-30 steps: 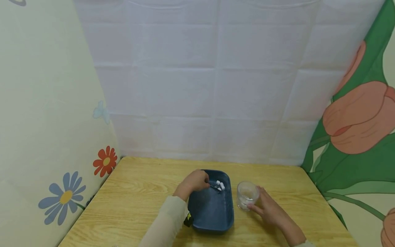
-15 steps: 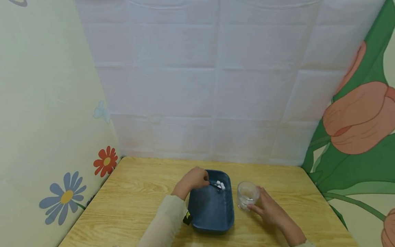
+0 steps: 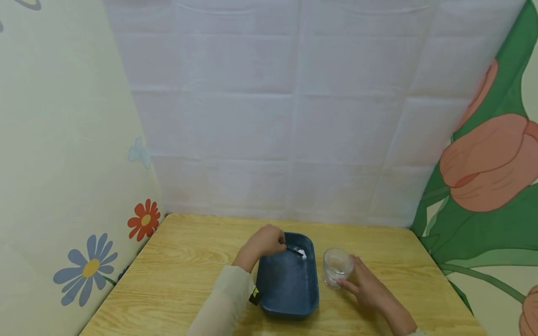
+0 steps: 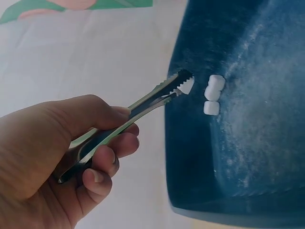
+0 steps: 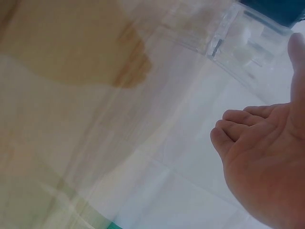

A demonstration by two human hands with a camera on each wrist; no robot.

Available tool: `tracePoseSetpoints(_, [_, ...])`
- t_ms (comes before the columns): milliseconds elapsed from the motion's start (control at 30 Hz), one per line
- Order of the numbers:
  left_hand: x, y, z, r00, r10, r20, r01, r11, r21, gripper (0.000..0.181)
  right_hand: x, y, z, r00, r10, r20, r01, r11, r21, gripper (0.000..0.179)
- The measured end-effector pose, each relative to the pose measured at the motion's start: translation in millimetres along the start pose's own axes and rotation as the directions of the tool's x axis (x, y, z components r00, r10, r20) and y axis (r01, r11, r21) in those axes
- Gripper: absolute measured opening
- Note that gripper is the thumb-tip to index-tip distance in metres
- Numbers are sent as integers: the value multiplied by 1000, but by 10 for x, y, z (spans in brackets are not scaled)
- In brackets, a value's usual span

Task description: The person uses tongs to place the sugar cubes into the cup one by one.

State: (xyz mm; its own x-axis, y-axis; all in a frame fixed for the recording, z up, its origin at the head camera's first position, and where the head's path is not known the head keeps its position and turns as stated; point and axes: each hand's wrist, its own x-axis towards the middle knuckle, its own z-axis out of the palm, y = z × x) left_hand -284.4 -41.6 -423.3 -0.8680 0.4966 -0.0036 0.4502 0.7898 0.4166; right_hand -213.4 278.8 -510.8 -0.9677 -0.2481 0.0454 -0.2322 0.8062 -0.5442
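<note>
My left hand (image 3: 264, 245) holds a pair of metal tongs (image 4: 167, 86) with serrated tips, thumb above and fingers curled below. A small white piece (image 4: 187, 86) sits between the tong tips, over the far end of the dark blue tray (image 3: 287, 289). Just beyond the tips, 3 small white rounded blocks (image 4: 212, 94) lie in a row on the tray floor. My right hand (image 3: 371, 287) holds a clear glass (image 3: 337, 267) from its right side, thumb at the front. Through the glass wall, the right wrist view gives a blurry look at white pieces (image 5: 240, 40) inside.
Tray and glass stand side by side on a wood-grain table (image 3: 197, 270). A small black item with a yellow mark (image 3: 254, 296) shows between the left sleeve and the tray. Behind the table hangs a white creased sheet (image 3: 273, 116); flower-printed panels flank it.
My left hand has shifted slightly, and the tongs now point at a steeper slant with their tips drawn together at the white pieces. The right hand and glass stay in place.
</note>
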Motion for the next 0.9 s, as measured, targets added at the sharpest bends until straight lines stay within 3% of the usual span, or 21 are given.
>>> tracePoseSetpoints(167, [-15, 55, -60, 1000, 16, -13, -16, 1000, -16, 36, -3, 2, 6, 1000, -4, -7, 4, 1000, -1, 90])
tracePoseSetpoints(567, [-44, 175, -169, 999, 42, -11, -42, 999, 11, 19, 2, 9, 13, 1000, -6, -7, 6, 1000, -3, 90])
tracePoseSetpoints(900, [-70, 262, -230, 996, 80, -28, -79, 997, 16, 32, 14, 14, 7, 1000, 2, -2, -2, 1000, -6, 90])
